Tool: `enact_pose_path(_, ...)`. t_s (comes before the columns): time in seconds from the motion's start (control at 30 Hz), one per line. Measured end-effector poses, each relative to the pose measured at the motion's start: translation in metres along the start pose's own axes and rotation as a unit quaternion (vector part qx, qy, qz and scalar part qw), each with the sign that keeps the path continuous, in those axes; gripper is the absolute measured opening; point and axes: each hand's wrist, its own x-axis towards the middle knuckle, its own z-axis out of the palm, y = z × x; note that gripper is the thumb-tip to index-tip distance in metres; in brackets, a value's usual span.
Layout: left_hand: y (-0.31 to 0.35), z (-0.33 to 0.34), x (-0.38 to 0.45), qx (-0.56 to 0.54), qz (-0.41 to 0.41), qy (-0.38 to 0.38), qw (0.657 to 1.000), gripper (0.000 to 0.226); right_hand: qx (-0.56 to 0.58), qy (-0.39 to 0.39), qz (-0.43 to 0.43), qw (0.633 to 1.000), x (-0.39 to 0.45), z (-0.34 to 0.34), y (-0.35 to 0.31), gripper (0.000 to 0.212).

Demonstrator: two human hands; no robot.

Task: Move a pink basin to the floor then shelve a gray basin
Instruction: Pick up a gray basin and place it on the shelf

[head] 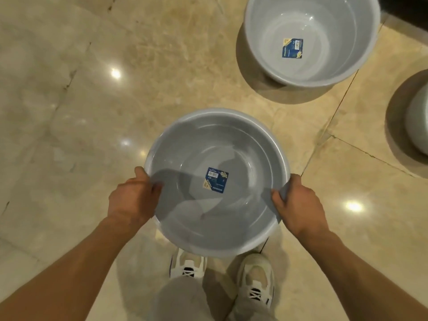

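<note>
I hold a round gray basin in front of me above the marble floor. It has a blue label stuck on its inner bottom. My left hand grips its left rim, thumb inside the bowl. My right hand grips the right rim the same way. No pink basin shows in this view, and no shelf is visible.
A deeper gray basin with a blue label stands on the floor at the upper right. The edge of another pale container shows at the right border. My two sneakers are on the tiles below the held basin.
</note>
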Motion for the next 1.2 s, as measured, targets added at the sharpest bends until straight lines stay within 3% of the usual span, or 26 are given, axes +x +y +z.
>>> enact_pose_path(0.17, -0.006, 0.015, 0.014, 0.016, 0.002, -0.029, 0.999, 0.036, -0.049, -0.011, 0.024, 0.998, 0.007, 0.014, -0.006, 0.030)
enact_pose_path(0.33, -0.013, 0.033, 0.024, -0.090, -0.019, -0.073, 0.993, 0.037, -0.080, -0.005, 0.034, 0.996, 0.013, 0.025, -0.005, 0.031)
enact_pose_path(0.43, -0.017, 0.036, 0.028, -0.138, -0.020, -0.103, 0.985, 0.039, -0.043, -0.022, 0.064, 0.997, 0.018, 0.032, -0.006, 0.031)
enact_pose_path(0.63, -0.018, 0.017, 0.021, -0.130, -0.006, -0.058, 0.990, 0.034, -0.020, -0.004, 0.056, 0.998, 0.014, 0.015, -0.010, 0.027)
enact_pose_path(0.93, 0.043, -0.109, 0.006, -0.183, 0.093, -0.021, 0.979, 0.030, 0.000, 0.062, 0.059, 0.996, -0.011, -0.124, -0.036, 0.023)
enact_pose_path(1.2, 0.141, -0.240, 0.028, -0.125, 0.180, 0.020, 0.975, 0.036, 0.077, 0.147, 0.121, 0.979, -0.015, -0.229, -0.041, 0.025)
